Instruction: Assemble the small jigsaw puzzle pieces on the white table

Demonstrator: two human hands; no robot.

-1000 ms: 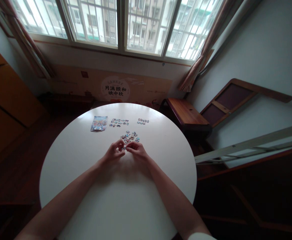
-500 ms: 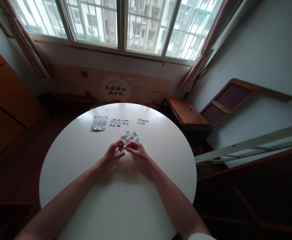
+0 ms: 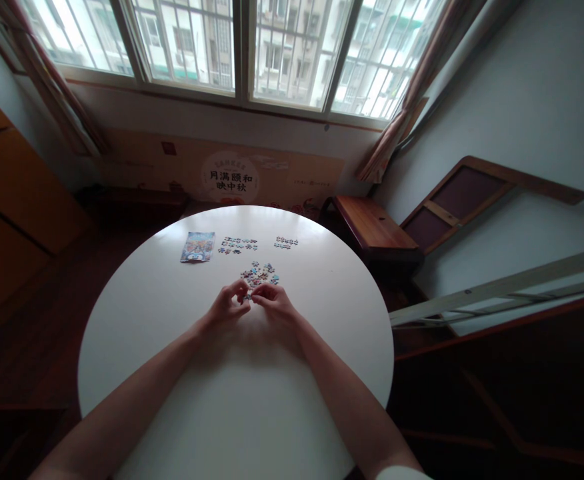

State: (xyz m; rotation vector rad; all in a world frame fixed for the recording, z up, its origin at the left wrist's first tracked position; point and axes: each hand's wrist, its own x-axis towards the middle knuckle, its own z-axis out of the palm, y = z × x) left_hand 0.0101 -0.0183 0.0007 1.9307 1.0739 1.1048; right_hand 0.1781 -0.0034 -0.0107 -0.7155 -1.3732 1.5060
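My left hand point(image 3: 228, 305) and my right hand point(image 3: 273, 301) meet fingertip to fingertip above the round white table point(image 3: 172, 373). Both hands are pinched on small jigsaw pieces point(image 3: 250, 295) held between them; the pieces are too small to tell apart. Just beyond my fingers lies a loose cluster of colourful puzzle pieces point(image 3: 260, 273). Farther back are two more groups of pieces, one point(image 3: 239, 245) in the middle and one point(image 3: 285, 243) to the right.
A small printed picture card point(image 3: 198, 246) lies at the back left of the table. Behind the table stand a wooden bench point(image 3: 375, 230), a printed board point(image 3: 232, 179) under the window, and a leaning wooden frame point(image 3: 465, 200) at right.
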